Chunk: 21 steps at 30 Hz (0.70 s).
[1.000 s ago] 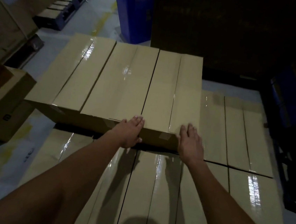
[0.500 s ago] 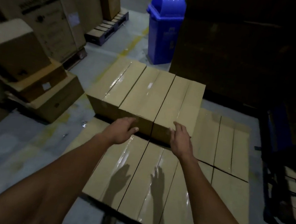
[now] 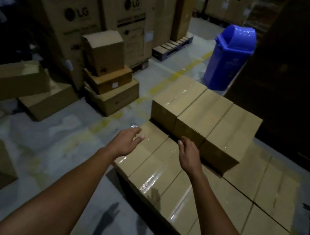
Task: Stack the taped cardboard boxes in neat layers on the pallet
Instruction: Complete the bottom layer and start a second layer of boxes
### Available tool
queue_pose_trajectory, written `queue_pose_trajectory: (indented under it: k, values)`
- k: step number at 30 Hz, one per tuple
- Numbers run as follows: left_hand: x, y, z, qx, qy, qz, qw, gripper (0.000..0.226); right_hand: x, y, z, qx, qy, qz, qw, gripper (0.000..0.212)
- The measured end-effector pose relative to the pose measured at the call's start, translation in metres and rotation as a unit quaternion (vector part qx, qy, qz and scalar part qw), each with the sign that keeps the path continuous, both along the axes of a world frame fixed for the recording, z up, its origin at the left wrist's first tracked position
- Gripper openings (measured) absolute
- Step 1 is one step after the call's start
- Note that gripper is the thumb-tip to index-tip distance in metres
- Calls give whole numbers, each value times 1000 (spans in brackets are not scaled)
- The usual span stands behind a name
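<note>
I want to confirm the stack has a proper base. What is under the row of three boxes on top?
The three upper boxes rest on a lower layer of taped boxes. Whatever lies below that layer, pallet included, is hidden.

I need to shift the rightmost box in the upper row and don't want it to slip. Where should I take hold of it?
Grip the rightmost upper box by its two short ends, one hand on the near face and one reaching over to the far end. Its left side butts against the middle box, and the glossy taped top looks slippery.
</note>
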<state>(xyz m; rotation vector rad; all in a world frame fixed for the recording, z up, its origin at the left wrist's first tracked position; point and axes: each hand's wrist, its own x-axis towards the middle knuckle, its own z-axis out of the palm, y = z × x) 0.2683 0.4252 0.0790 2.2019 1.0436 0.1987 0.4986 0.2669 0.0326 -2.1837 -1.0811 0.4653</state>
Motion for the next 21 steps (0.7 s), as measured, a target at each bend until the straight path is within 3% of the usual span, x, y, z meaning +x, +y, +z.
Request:
queue_pose_trajectory:
  k: [12,21]
  values:
    - [-310,34,-9,-20,-18,200,979,50,-290,152,9,20,22,230,973,40]
    - [-515,41,-33,-42,-22,389,920,47,-489,238,4,4,39,402,915,42]
